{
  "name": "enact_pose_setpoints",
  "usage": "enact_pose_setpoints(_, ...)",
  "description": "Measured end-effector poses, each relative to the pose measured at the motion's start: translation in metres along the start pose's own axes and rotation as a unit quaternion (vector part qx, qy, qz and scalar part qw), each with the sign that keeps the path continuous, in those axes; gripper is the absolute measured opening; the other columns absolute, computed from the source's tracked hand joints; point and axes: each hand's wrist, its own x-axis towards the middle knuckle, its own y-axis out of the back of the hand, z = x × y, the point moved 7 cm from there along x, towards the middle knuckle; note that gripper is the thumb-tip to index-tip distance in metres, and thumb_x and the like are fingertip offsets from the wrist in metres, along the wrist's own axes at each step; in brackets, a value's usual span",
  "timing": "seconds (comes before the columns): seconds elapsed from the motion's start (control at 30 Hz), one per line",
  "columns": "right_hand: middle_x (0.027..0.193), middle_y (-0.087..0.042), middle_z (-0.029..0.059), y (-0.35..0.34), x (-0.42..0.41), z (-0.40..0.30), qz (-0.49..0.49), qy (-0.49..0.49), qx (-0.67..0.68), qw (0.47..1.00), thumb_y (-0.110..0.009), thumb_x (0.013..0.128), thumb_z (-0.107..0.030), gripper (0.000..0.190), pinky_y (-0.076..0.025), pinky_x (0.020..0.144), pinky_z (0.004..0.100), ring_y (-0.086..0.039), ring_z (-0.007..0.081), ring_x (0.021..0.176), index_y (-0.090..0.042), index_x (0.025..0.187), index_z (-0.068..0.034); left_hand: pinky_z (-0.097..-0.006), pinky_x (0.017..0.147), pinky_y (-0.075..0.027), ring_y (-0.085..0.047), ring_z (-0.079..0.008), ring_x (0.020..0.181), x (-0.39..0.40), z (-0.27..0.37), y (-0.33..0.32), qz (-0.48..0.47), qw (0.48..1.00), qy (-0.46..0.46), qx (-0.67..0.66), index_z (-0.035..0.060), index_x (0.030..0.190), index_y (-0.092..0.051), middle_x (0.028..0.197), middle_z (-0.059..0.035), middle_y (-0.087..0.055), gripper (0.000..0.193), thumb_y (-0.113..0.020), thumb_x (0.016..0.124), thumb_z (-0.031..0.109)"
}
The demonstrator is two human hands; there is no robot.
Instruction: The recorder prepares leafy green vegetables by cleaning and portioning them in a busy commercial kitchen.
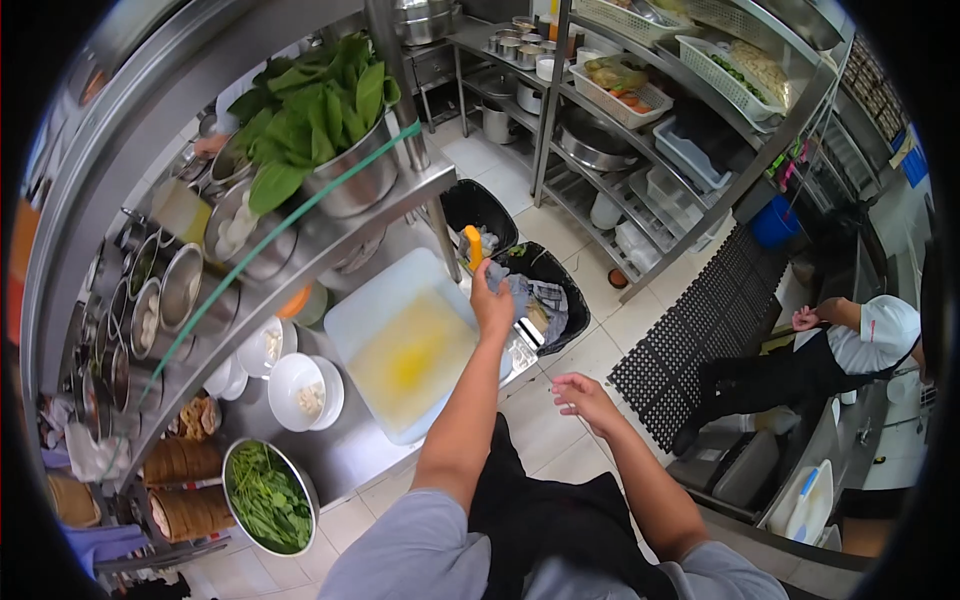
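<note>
My left hand (493,300) is at the right edge of a translucent cutting board (375,319) with a yellow stain. Its fingers are around the lower part of an orange handle (473,246); the rest of that tool is hidden. My right hand (587,403) hangs over the tiled floor with its fingers apart, holding nothing. Left of the board are white bowls (289,394) with pale pieces inside. A metal bowl of leafy greens (309,517) is at the table's near left corner.
Two black bins (574,300) stand beyond the table's right edge. A steel shelf (420,187) above the table bears a metal pot (360,180) of leafy greens. A wire-tray rack (546,142) is ahead. To the right are a black mat (675,352) and a co-worker (862,345).
</note>
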Motion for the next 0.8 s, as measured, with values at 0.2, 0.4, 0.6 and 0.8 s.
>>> enact_pose_setpoints(0.2, 0.100, -0.067, 0.0055, 0.010, 0.102, -0.069, 0.088, 0.211, -0.131, 0.965, -0.067, 0.093, -0.021, 0.025, -0.052, 0.079, 0.0305, -0.064, 0.0157, 0.090, -0.064, 0.113, -0.006, -0.0437, 0.106, -0.040, -0.050, -0.0400, 0.125, -0.015, 0.024, 0.057, -0.071, 0.983, -0.129, 0.112, 0.0017, 0.135, -0.049, 0.134, -0.0225, -0.053, 0.054, -0.063, 0.083, -0.002)
enact_pose_setpoints(0.4, 0.108, -0.066, 0.0147, -0.067, 0.208, -0.194, 0.206, 0.395, -0.262, 0.856, -0.080, 0.078, -0.033, 0.050, -0.051, 0.093, 0.0399, -0.065, 0.0326, 0.103, -0.063, 0.114, -0.003, -0.0476, 0.105, -0.040, -0.048, -0.0447, 0.124, -0.083, -0.014, 0.079, -0.179, 0.930, -0.120, 0.299, 0.0036, 0.137, -0.049, 0.139, -0.0250, -0.046, 0.062, -0.067, 0.078, 0.001)
enact_pose_setpoints(0.6, 0.101, -0.069, 0.0195, -0.103, 0.335, -0.225, 0.043, 0.295, -0.342, 0.891, -0.076, 0.077, -0.028, 0.047, -0.053, 0.086, 0.0497, -0.064, 0.0420, 0.100, -0.063, 0.120, -0.013, -0.0453, 0.096, -0.048, -0.055, -0.0423, 0.111, -0.065, -0.020, 0.071, -0.175, 0.916, -0.008, 0.361, 0.0098, 0.127, -0.060, 0.132, -0.0229, -0.049, 0.056, -0.070, 0.073, 0.001)
enact_pose_setpoints(0.8, 0.098, -0.069, 0.0177, -0.125, 0.388, -0.251, -0.048, 0.339, -0.298, 0.891, -0.074, 0.078, -0.020, 0.033, -0.052, 0.079, 0.0510, -0.065, 0.0419, 0.095, -0.062, 0.106, -0.010, -0.0413, 0.098, -0.049, -0.056, -0.0409, 0.115, -0.013, 0.010, 0.029, -0.084, 0.934, 0.039, 0.346, 0.0086, 0.123, -0.063, 0.122, -0.0208, -0.058, 0.051, -0.067, 0.073, -0.001)
